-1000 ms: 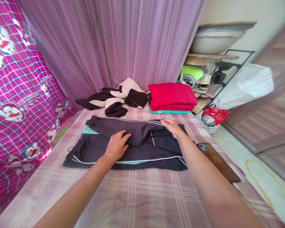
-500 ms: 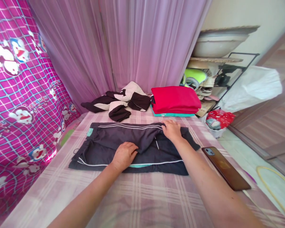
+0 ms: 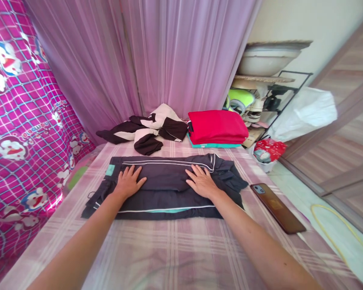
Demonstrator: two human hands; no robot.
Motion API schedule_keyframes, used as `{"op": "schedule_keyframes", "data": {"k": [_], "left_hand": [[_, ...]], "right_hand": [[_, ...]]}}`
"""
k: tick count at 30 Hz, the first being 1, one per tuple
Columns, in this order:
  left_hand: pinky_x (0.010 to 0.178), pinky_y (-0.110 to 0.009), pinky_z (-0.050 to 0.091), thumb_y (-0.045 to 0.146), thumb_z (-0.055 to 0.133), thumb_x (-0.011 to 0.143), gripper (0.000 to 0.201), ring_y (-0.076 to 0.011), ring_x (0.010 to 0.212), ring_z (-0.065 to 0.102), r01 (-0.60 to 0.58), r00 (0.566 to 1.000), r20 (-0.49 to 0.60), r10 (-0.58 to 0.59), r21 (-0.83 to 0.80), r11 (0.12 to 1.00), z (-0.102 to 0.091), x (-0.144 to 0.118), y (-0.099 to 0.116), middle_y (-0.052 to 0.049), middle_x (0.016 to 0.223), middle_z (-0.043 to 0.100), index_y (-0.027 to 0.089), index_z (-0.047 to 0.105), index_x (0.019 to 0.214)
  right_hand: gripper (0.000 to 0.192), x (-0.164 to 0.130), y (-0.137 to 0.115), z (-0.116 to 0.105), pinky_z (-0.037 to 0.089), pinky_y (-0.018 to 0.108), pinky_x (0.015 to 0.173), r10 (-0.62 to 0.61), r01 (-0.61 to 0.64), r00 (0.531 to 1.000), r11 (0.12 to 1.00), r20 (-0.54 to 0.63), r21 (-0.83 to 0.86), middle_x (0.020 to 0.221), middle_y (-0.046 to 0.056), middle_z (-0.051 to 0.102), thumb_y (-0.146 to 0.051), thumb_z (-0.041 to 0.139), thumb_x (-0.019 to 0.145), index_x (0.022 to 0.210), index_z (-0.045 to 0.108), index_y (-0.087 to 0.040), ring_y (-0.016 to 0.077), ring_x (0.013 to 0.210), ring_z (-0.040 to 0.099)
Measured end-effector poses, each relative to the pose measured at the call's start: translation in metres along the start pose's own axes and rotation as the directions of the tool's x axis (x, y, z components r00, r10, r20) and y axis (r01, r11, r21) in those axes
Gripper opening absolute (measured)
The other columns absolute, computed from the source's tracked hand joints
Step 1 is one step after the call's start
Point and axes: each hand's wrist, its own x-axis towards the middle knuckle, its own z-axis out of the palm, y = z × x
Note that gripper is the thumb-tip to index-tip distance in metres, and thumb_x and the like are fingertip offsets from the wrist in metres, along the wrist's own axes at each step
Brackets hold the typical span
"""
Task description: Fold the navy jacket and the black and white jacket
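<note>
A dark garment [image 3: 163, 179] with white piping lies folded in a wide, low shape across the middle of the frame, resting on a surface [image 3: 169, 257] covered in plaid cloth. The left hand [image 3: 126, 185] lies on its left part and the right hand [image 3: 202, 183] on its right part, both palm down, fingers spread apart and clamped on nothing. Set well apart like this, they seem placed to press the upper layer evenly, so that neither end lifts or slides. The right end looks less neat: the cloth there is bunched and sticks out in a loose corner, probably because no palm bears on it. A teal patch [image 3: 110, 170] shows at the garment's left end. Behind it, at upper centre, a black-and-white garment [image 3: 166, 117] lies in a loose heap, while just to its right a folded red cloth [image 3: 219, 125] sits squarely on a teal one [image 3: 219, 146], the broad flat folds likely helping the pile stand steady. The phone [image 3: 276, 207] lies near the surface's right edge, beside the right forearm, perhaps to be clear of the cloth; a cable [image 3: 302, 238] runs from its lower end.
</note>
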Motion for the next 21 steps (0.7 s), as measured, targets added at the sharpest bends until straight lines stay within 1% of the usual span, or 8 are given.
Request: {"op": "schedule_keyframes", "data": {"k": [3,5,7,9,12,14,17,21], "left_hand": [[0.115,-0.059,0.024,0.057,0.039,0.094,0.067,-0.0386,0.146,0.028,-0.003,1.000,-0.006,0.003,0.027,1.000,0.007,0.001,-0.009,-0.014,0.160,0.031,0.024,0.038,0.152],[0.115,-0.060,0.024,0.056,0.042,0.093,0.067,-0.0390,0.146,0.028,0.005,1.000,0.012,-0.005,0.012,1.000,0.003,-0.001,-0.010,-0.015,0.160,0.032,0.023,0.039,0.151],[0.113,-0.063,0.025,0.056,0.045,0.092,0.066,-0.0393,0.145,0.030,0.032,0.999,0.035,-0.031,-0.031,0.999,-0.008,-0.006,-0.005,-0.016,0.158,0.034,0.021,0.043,0.148],[0.113,-0.063,0.027,0.054,0.047,0.091,0.064,-0.0377,0.144,0.032,0.003,1.000,0.002,-0.003,-0.106,0.994,-0.020,-0.016,0.012,-0.017,0.157,0.037,0.019,0.047,0.145],[0.117,-0.059,0.023,0.051,0.056,0.088,0.060,-0.0323,0.143,0.036,-0.271,0.960,-0.135,0.245,-0.229,0.935,-0.032,-0.036,0.059,-0.012,0.154,0.043,0.025,0.050,0.142],[0.118,-0.058,0.022,0.046,0.065,0.084,0.061,-0.0302,0.140,0.042,-0.424,0.906,-0.122,0.406,-0.295,0.856,-0.032,-0.046,0.094,-0.009,0.151,0.048,0.029,0.052,0.141],[0.118,-0.056,0.026,0.031,0.062,0.087,0.046,-0.0285,0.136,0.047,-0.422,0.902,-0.072,0.426,-0.351,0.836,-0.024,-0.049,0.126,-0.009,0.145,0.055,0.027,0.060,0.133],[0.118,-0.051,0.029,0.021,0.053,0.091,0.034,-0.0237,0.130,0.055,-0.406,0.910,-0.104,0.401,-0.412,0.816,-0.011,-0.044,0.123,-0.007,0.133,0.065,0.027,0.068,0.121]], "right_hand": [[0.046,-0.004,0.003,-0.012,0.031,0.043,0.114,0.019,-0.013,0.991,0.999,-0.130,0.047,0.146,0.009,0.053,-0.040,0.034,0.101,0.133,0.061,-0.024,0.0250,0.137,0.044],[0.041,-0.006,0.011,-0.022,0.039,0.037,0.107,0.148,-0.129,0.958,0.987,-0.246,0.091,0.130,0.009,0.065,-0.032,0.035,0.099,0.123,0.067,-0.021,0.0229,0.123,0.056],[0.037,-0.008,0.026,-0.030,0.044,0.035,0.100,0.326,-0.300,0.895,0.945,-0.305,0.131,0.120,0.010,0.068,-0.023,0.041,0.095,0.122,0.066,-0.019,0.0234,0.113,0.060],[0.042,-0.012,0.044,-0.032,0.047,0.035,0.095,0.438,-0.416,0.854,0.899,-0.281,0.137,0.121,0.010,0.065,-0.017,0.050,0.087,0.126,0.063,-0.020,0.0251,0.112,0.060],[0.051,-0.014,0.064,-0.025,0.047,0.034,0.095,0.404,-0.386,0.886,0.915,-0.228,0.119,0.128,0.009,0.061,-0.013,0.055,0.080,0.130,0.060,-0.024,0.0252,0.118,0.057],[0.048,-0.012,0.071,-0.019,0.045,0.033,0.099,0.318,-0.293,0.919,0.946,-0.233,0.138,0.132,0.006,0.059,-0.016,0.057,0.081,0.128,0.061,-0.026,0.0231,0.122,0.054],[0.030,-0.001,0.078,-0.015,0.042,0.032,0.104,0.271,-0.228,0.934,0.954,-0.234,0.196,0.133,0.006,0.059,-0.024,0.056,0.087,0.114,0.070,-0.025,0.0206,0.121,0.055],[0.023,0.015,0.088,-0.020,0.041,0.031,0.104,0.289,-0.247,0.940,0.943,-0.183,0.222,0.125,0.005,0.064,-0.025,0.053,0.090,0.092,0.076,-0.024,0.0185,0.119,0.057]]}}
